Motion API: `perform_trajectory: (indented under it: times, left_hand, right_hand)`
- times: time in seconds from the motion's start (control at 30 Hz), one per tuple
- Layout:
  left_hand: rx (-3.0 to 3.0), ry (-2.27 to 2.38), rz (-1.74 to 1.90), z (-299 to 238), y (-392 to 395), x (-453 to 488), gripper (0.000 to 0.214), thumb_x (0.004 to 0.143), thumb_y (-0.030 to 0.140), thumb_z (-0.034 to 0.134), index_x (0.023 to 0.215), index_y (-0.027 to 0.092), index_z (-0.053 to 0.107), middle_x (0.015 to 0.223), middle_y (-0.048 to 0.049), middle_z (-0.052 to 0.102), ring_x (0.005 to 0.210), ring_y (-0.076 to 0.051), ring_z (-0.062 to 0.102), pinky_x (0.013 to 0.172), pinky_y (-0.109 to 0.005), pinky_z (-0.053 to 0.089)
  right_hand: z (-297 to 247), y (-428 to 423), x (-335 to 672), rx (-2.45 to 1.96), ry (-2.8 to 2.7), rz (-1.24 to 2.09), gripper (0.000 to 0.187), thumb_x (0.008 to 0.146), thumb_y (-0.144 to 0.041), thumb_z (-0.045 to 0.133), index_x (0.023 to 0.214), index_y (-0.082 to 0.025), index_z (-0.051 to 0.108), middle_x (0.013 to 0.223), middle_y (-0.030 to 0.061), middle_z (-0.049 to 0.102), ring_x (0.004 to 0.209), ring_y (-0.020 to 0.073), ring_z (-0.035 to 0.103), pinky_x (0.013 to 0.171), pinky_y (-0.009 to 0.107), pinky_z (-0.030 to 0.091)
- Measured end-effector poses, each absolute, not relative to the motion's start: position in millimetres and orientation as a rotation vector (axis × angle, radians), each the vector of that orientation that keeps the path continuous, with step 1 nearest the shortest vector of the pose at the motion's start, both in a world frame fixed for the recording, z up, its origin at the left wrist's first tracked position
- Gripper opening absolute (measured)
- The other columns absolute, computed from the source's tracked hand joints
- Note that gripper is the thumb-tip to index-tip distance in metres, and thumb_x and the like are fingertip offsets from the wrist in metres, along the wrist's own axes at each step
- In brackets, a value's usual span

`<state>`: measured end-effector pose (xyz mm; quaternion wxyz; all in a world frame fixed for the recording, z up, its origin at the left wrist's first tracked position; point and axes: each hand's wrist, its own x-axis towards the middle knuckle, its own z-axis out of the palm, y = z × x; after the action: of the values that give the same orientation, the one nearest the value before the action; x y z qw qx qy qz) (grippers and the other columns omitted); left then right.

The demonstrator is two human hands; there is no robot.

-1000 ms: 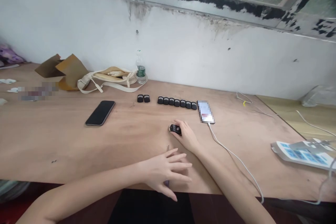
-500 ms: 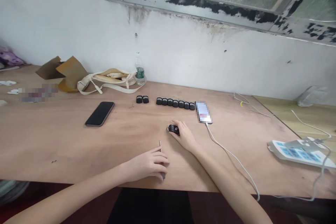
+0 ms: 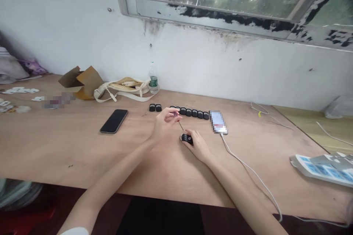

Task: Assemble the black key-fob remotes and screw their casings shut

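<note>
My right hand [image 3: 198,145] rests on the wooden table [image 3: 82,154], its fingers closed around a small black key fob [image 3: 186,138]. My left hand [image 3: 164,125] hovers just left of and above it, pinching a thin screwdriver [image 3: 179,123] whose tip points down at the fob. Behind my hands a row of several black fobs [image 3: 191,112] lies in a line, with two more fobs [image 3: 155,108] to its left.
A black phone [image 3: 114,121] lies to the left. A second phone [image 3: 218,122] on a white cable [image 3: 248,169] lies to the right. A power strip [image 3: 321,164] sits far right. A cloth bag [image 3: 124,87], bottle [image 3: 153,80] and cardboard [image 3: 84,80] stand by the wall.
My left hand picked the screwdriver up from the table's front edge and carried it up to the fob. My right hand stayed on the fob. The camera shifted slightly.
</note>
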<state>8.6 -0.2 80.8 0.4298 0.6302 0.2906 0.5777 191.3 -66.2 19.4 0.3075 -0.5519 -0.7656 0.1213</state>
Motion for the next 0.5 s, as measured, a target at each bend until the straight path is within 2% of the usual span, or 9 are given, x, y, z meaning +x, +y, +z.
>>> perform_trajectory:
  times: [0.27,0.5]
  left_hand:
    - [1.388,0.701,1.340,56.5,0.1,17.2,0.026,0.078,0.036,0.068,0.098,0.019,0.066,0.092,-0.0031,0.063,0.080,-0.014,0.064,0.080,-0.032,0.055]
    - [1.413,0.713,1.372,47.8,2.2,22.9,0.024,0.078,0.036,0.068,0.095,0.019,0.066,0.092,-0.0035,0.065,0.077,-0.014,0.065,0.077,-0.031,0.056]
  right_hand:
    - [10.3,-62.3,193.1,-1.448,-2.030,0.295,0.038,0.089,-0.030,0.054,0.125,-0.024,0.045,0.112,0.0089,0.059,0.104,0.0260,0.056,0.089,0.044,0.048]
    - [13.3,-63.0,192.5,-1.434,-2.039,0.289,0.035,0.089,-0.030,0.054,0.123,-0.025,0.047,0.112,0.0089,0.059,0.104,0.0262,0.056,0.088,0.045,0.049]
